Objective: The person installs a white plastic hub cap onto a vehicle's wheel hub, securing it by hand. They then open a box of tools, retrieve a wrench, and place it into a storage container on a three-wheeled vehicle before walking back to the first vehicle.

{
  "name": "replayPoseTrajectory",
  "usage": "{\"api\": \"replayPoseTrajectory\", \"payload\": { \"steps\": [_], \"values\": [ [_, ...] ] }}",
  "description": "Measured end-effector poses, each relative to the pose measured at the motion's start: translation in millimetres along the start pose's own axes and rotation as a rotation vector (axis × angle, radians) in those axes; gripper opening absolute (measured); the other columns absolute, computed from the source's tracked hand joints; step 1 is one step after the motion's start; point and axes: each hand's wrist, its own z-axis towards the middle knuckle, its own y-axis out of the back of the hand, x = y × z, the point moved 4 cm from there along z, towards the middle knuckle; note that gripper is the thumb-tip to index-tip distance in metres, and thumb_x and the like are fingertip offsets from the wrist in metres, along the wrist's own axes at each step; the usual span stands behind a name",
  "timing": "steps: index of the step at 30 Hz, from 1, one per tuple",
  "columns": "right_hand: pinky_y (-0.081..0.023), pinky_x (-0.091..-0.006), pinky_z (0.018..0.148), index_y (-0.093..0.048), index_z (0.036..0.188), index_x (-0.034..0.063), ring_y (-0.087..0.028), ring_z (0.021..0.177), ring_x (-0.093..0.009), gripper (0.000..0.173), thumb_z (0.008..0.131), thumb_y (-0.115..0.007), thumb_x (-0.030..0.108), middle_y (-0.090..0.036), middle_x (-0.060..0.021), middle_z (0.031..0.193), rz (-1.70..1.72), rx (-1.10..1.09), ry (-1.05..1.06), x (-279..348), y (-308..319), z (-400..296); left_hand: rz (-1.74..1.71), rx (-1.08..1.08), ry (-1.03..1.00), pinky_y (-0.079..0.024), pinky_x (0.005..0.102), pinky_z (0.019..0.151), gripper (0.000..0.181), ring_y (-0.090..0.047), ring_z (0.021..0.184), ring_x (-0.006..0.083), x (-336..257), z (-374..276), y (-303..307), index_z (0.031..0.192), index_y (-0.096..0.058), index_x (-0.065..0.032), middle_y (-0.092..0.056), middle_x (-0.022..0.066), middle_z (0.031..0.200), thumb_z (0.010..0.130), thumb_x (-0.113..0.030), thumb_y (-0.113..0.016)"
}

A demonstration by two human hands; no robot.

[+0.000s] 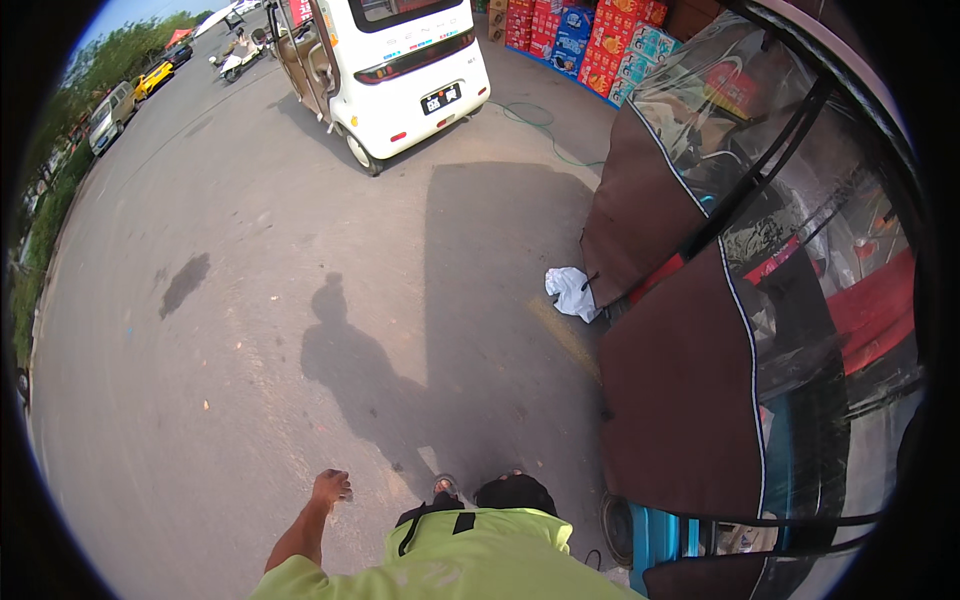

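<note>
My left hand [332, 486] hangs out over the pavement [247, 420], its fingers loosely curled with nothing seen in them. My right hand is out of view. Below me are the hem of a yellow-green shirt [495, 525], dark trousers [517, 495] and a sandalled foot [445, 486]. Close by on the right stands a covered tricycle with brown fabric side curtains [679, 420] and clear plastic windows [817, 195]. Part of its blue body [652, 544] and a wheel [617, 529] show beneath the curtain.
A white three-wheeled vehicle [420, 82] stands ahead. Behind it are stacked drink cartons [574, 37] and a green hose [551, 135]. A crumpled white plastic bag [571, 292] lies beside the covered tricycle. Parked cars [112, 116] and a scooter [238, 60] are farther off at left.
</note>
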Motion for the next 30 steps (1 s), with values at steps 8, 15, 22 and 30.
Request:
{"api": "replayPoseTrajectory", "payload": {
  "steps": [8,15,22,30],
  "values": [
    [-0.059,-0.0471,0.082,-0.066,0.129,0.0112,-0.067,0.093,-0.027,0.04,0.102,-0.062,0.04,-0.068,-0.0132,0.109,0.056,0.109,-0.261,138,44,90,0.163,-0.039,0.104,-0.057,0.0452,0.074,0.037,-0.072,0.084,0.0284,-104,34,-83,0.121,-0.063,-0.0033,-0.071,0.0132,0.098,0.095,-0.03,-0.068],
    [-0.053,-0.0513,0.095,-0.067,0.132,0.0084,-0.067,0.115,-0.033,0.046,0.099,-0.062,0.04,-0.067,-0.0172,0.129,-0.463,-0.171,0.184,547,180,191,0.085,-0.113,0.267,-0.06,0.0473,0.073,0.032,-0.073,0.086,0.0301,-195,63,-89,0.12,-0.061,-0.0043,-0.071,0.0165,0.101,0.098,-0.027,-0.064],
    [-0.054,-0.0411,0.1,-0.072,0.127,0.0043,-0.07,0.118,-0.03,0.046,0.092,-0.066,0.035,-0.071,-0.0193,0.128,-0.751,-0.399,1.15,1212,127,-137,0.177,-0.016,0.246,-0.059,0.045,0.068,0.034,-0.072,0.085,0.0269,-290,159,-164,0.124,-0.06,-0.0048,-0.071,0.0155,0.101,0.099,-0.028,-0.061],
    [-0.056,-0.0378,0.094,-0.072,0.13,0.0102,-0.072,0.113,-0.026,0.043,0.095,-0.059,0.031,-0.074,-0.0135,0.124,-0.558,-0.496,1.4,1439,263,-350,0.273,-0.118,0.184,-0.057,0.0436,0.066,0.038,-0.072,0.087,0.0267,-516,232,-194,0.127,-0.059,-0.0041,-0.071,0.0143,0.102,0.098,-0.029,-0.061]
  ]
}}
